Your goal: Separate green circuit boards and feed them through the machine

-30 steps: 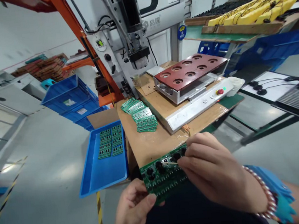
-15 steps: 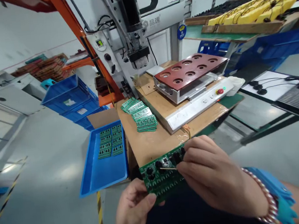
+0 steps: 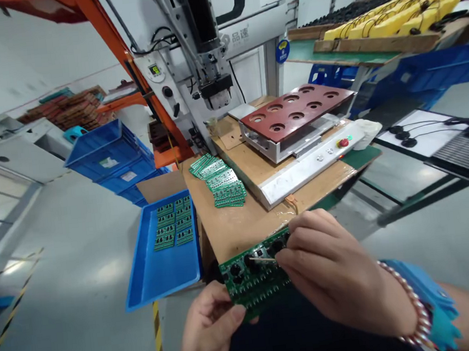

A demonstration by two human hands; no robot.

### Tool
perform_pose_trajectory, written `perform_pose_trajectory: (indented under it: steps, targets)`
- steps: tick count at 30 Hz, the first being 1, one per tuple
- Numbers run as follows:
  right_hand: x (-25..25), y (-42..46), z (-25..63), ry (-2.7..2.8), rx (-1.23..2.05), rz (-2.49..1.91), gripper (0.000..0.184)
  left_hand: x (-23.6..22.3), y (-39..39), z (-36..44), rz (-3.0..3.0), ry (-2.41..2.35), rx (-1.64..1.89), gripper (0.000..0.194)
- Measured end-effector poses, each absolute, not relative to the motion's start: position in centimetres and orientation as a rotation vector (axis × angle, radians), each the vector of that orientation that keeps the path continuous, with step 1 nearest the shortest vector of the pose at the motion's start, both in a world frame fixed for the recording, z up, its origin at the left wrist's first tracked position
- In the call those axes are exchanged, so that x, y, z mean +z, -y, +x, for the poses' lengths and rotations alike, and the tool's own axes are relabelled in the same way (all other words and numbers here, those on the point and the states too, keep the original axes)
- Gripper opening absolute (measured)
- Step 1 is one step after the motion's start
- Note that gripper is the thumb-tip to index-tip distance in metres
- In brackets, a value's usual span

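A green circuit board [image 3: 255, 293] with round black components along its upper part is tilted toward me. My left hand [image 3: 216, 317] grips its lower left corner, thumb on the face and fingers behind. Over the board's right end, my right hand [image 3: 332, 271] pinches a thin pale stick [image 3: 264, 259]. The stick's tip is at a black component left of the board's middle; whether it touches cannot be told. That hand hides the board's right end. A beaded bracelet [image 3: 415, 304] and a blue band are on my right wrist.
Fanned green boards [image 3: 220, 180] lie on the brown worktable [image 3: 219, 230]. A blue tray [image 3: 168, 280] at left holds rows of populated boards. Behind stands a machine with a red-brown fixture plate [image 3: 295, 114] and a white control panel [image 3: 289, 178]. Blue crates [image 3: 101, 150] are stacked at left.
The stick's tip has shifted slightly up and left on the board. Both hands keep their hold, and the view has moved a little.
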State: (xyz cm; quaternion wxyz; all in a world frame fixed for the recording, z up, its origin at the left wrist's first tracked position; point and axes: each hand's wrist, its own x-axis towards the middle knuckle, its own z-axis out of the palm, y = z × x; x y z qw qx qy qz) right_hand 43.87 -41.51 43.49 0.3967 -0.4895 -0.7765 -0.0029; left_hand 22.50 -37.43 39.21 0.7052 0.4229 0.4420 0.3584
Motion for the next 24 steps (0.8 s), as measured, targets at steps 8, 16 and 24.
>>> perform_pose_trajectory:
  steps: [8,16,24]
  targets:
    - [43.18,41.88,44.09,1.97,-0.013,-1.261,0.012,39.29,37.48,22.42,0.9,-0.949,0.8,0.017]
    - [42.98,41.91,44.07,1.981,0.001,-1.267,0.012,39.19,37.31,22.51,0.914,-0.936,0.835,0.017]
    - [43.17,42.24,44.03,2.006,0.046,-1.251,0.012,39.31,37.35,22.57,0.867,-0.882,0.874,0.014]
